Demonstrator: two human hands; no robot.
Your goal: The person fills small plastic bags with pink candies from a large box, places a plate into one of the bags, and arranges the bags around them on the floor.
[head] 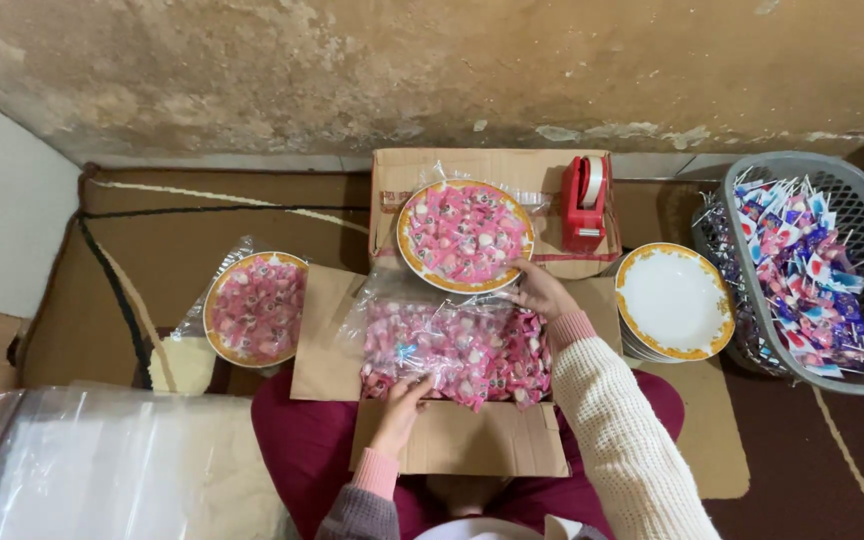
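Head view: left hand (404,398) grips the candy bag (457,350) at its near edge; right hand (540,290) holds the wrapped plate's (465,236) rim, bare carton (452,440) flap below.

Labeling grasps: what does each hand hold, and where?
Left hand grips the near edge of the bag of pink candies. Right hand touches the candy-filled plate's near rim; grip unclear.

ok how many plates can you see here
3 at least: one plate of pink sweets on the left, one wrapped plate of sweets on the box by the right hand, and an empty stack; its hidden plates are uncountable.
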